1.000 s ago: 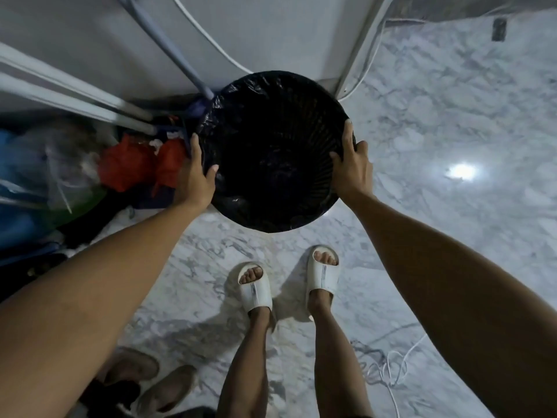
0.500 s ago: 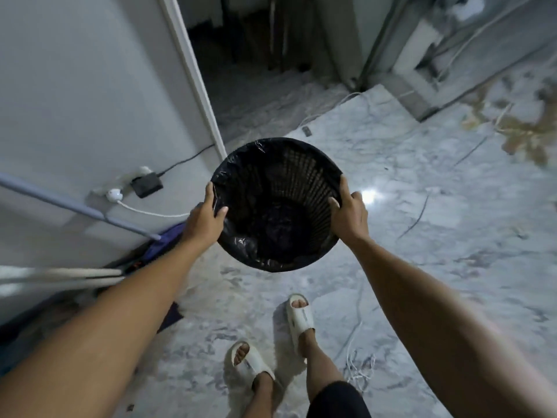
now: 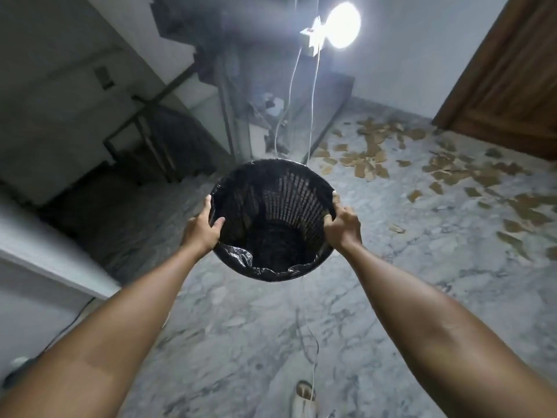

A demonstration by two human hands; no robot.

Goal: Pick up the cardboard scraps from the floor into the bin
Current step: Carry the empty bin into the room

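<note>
I hold a black slatted bin with a black plastic liner in front of me, above the marble floor. My left hand grips its left rim and my right hand grips its right rim, thumbs inside. The bin's mouth tilts toward me and its inside looks dark. Several brown cardboard scraps lie scattered over the floor ahead and to the right, well beyond the bin.
A wooden door stands at the far right. A bright lamp hangs ahead with thin white cables running down to the floor. Dark stairs and metal frames fill the left. A white ledge juts in at near left.
The view has swung up and to the right with the bin carried along in both hands. The scattered scraps, the lamp and the door have come into sight; my feet have mostly left the view.
</note>
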